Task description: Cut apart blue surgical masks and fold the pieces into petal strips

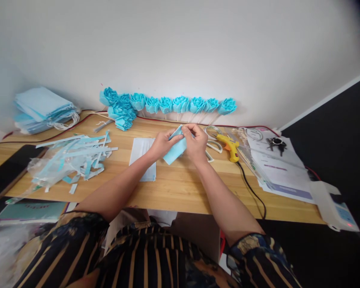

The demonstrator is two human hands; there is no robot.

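A folded light-blue sheet (176, 151) is held between both hands above the middle of the wooden table. My left hand (165, 143) pinches its left edge with the thumb on top. At its upper right corner, the thumb and fingers of my right hand (196, 141) are closed on it. Below and left of the hands, a flat pale-blue face mask (142, 158) lies on the table. White-handled scissors (213, 147) lie just right of my right hand, and beside them is a yellow glue gun (229, 147).
Blue fabric flowers (180, 105) on sticks line the wall. Stacked masks (45, 106), cut strips (87, 154) and a black phone (12, 170) lie left. Papers (276, 166) with keys (276, 145) and a white power box (333, 204) are right. The glue gun's cable (252, 188) crosses the front edge.
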